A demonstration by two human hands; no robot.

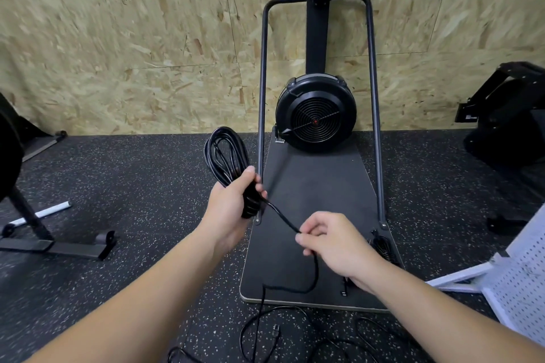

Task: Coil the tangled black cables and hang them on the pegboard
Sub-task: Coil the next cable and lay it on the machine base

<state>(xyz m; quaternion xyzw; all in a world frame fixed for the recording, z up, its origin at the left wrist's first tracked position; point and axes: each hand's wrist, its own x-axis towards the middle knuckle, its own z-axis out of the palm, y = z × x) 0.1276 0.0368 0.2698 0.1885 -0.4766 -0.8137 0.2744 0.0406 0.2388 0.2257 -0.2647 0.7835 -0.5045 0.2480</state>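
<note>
**Black cable half-coiled in hand, loose end trailing to the floor**

The person's left hand (236,197) is raised in front of them, fingers and thumb wrapped tight around the gathered base of a coil of black cable (225,153). The loops stand up out of the fist in a tall oval, leaning a little to the left. From under that fist a single strand runs down and to the right into the right hand (333,240), which pinches it between thumb and fingertips, the other fingers curled in. The two hands are near each other but apart, joined only by that taut length of cable.

Below the right hand the loose cable (312,277) sags in a curve across the dark platform (312,186) of a fan-type exercise machine, drops over its front edge and wanders off in slack loops on the speckled rubber floor (132,186). More tangled cable (354,339) lies scattered there near the bottom edge of the view, one plug end (276,330) showing among the loops. Another small bundle of cable (383,247) sits on the platform's right edge, just beyond the right wrist.

The machine's round black fan housing (315,115) stands at the back of the platform against a chipboard wall (132,38), framed by a bent metal tube. At the far right a white pegboard (525,283) on a white stand leans into view, standing on the floor.
</note>
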